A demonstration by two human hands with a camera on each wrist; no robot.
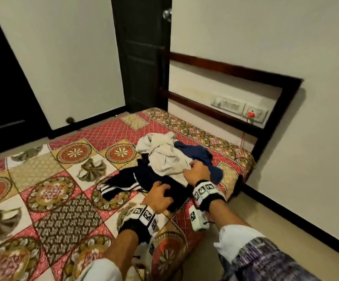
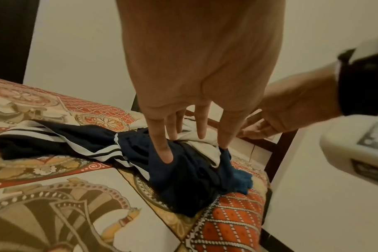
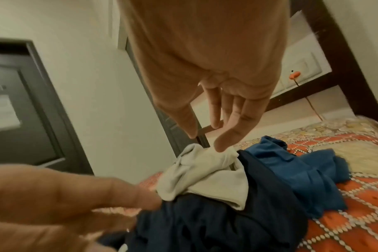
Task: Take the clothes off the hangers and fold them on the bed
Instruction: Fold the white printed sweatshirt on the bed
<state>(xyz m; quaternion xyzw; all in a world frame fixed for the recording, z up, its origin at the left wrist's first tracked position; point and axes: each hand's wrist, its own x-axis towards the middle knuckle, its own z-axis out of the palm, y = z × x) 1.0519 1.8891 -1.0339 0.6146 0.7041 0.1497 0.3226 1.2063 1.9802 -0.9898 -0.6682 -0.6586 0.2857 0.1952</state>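
Nearest the camera, both forearms reach out over the bed (image 1: 43,199), each wrist carrying a white strap with black square markers. Left hand (image 1: 159,196): fingers spread and nearly straight, tips pressing down on the dark navy garment with white stripes (image 1: 124,182), which lies crumpled near the bed's near edge; the left wrist view shows the fingertips (image 2: 165,156) resting on the fabric, not curled round it. Right hand (image 1: 197,172): just beyond and to the right, over the edge of the off-white garment (image 1: 164,157); in the right wrist view its fingers (image 3: 233,129) are extended and loosely apart, one tip at the pale cloth, gripping nothing that can be seen. A blue garment (image 1: 201,157) lies bunched beside and partly under the off-white one, on the side toward the dark wooden headboard (image 1: 235,72). All three pieces form one heap on the patterned red-and-cream bedspread. Further back: switch plates (image 1: 229,105) on the wall with an orange plug (image 1: 250,114), then a dark door (image 1: 142,53) with a round knob.
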